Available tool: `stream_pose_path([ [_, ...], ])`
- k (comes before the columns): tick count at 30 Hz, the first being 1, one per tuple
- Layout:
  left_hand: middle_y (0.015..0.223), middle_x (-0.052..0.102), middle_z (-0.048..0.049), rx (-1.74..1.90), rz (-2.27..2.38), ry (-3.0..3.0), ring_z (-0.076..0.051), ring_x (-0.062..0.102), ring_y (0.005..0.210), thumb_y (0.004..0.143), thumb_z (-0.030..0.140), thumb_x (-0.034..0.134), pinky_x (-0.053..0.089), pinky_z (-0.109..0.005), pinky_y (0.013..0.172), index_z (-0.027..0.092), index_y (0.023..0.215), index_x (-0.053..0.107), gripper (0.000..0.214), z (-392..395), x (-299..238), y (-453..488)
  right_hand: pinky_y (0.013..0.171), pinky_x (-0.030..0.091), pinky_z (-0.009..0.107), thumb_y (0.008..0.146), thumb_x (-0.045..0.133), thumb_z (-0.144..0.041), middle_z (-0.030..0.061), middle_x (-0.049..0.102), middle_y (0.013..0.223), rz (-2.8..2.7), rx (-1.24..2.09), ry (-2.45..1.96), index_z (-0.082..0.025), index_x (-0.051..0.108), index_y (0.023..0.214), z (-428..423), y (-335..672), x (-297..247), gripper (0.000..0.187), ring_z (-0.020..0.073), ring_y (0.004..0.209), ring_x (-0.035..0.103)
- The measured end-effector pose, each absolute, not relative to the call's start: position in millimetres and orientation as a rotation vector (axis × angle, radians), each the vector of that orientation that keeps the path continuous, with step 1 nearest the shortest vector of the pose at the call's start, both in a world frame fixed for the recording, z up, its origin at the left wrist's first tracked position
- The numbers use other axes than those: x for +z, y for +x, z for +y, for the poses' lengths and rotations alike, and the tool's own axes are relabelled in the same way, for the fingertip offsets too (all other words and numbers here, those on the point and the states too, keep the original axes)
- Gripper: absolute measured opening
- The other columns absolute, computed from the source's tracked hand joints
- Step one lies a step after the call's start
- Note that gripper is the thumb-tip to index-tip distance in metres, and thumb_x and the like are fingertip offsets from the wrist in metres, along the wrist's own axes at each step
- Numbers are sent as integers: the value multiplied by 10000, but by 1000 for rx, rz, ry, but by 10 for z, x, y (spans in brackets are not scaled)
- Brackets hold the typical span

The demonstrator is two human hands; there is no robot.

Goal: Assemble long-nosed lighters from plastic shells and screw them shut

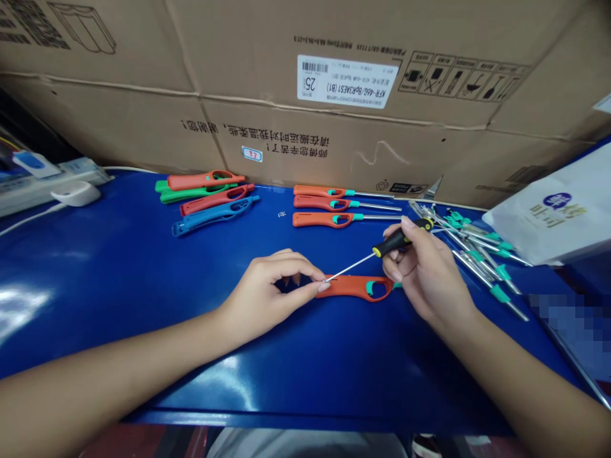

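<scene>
My right hand point(424, 267) grips a screwdriver point(400, 242) by its black and yellow handle, its shaft slanting down to the left. The screwdriver's tip meets the left end of an orange lighter point(351, 286) with a teal trigger, lying flat on the blue table point(267, 375). My left hand point(272, 286) pinches that end between thumb and forefinger, close around the tip. Whether a screw sits between these fingertips is too small to tell. The lighter's right end is partly hidden behind my right hand.
Behind the lighter lie three assembled orange lighters point(324, 220) with metal tubes. Several red, green and blue lighter shells point(214, 216) lie at left, near a white power strip point(48, 178). Metal tubes with teal parts point(482, 254) and a white bag point(554, 203) are at right; a cardboard box point(238, 83) stands behind.
</scene>
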State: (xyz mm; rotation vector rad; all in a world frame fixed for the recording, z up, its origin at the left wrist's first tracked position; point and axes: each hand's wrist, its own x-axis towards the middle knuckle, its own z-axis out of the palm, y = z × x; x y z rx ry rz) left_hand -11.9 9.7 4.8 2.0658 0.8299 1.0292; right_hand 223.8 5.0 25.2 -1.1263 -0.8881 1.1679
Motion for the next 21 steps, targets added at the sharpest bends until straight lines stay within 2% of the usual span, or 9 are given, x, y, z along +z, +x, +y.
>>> stream_pose_path([
  [7,866,776,-9,1038,829,2090,-104,654,762,864,165,768,507,-196,695,174,884,777,24,98,9,-117,393,333,216,740,826,-510,-48,532,557,-907,1147,-1136,-176,680,778,62,2232,246,366,69,385,459],
  [13,868,780,-16,1020,843,2127,-128,666,791,859,176,774,525,-236,732,180,872,774,13,110,-2,-114,416,328,223,807,779,-505,-39,543,553,-993,1055,-1151,-180,682,792,16,2234,263,340,70,402,476],
  [21,845,777,-15,977,887,2157,-139,657,763,861,194,769,507,-254,688,192,857,782,13,116,-5,-117,413,325,237,871,718,-484,-41,562,560,-1071,1001,-1159,-201,694,812,-22,2221,250,290,73,391,477],
])
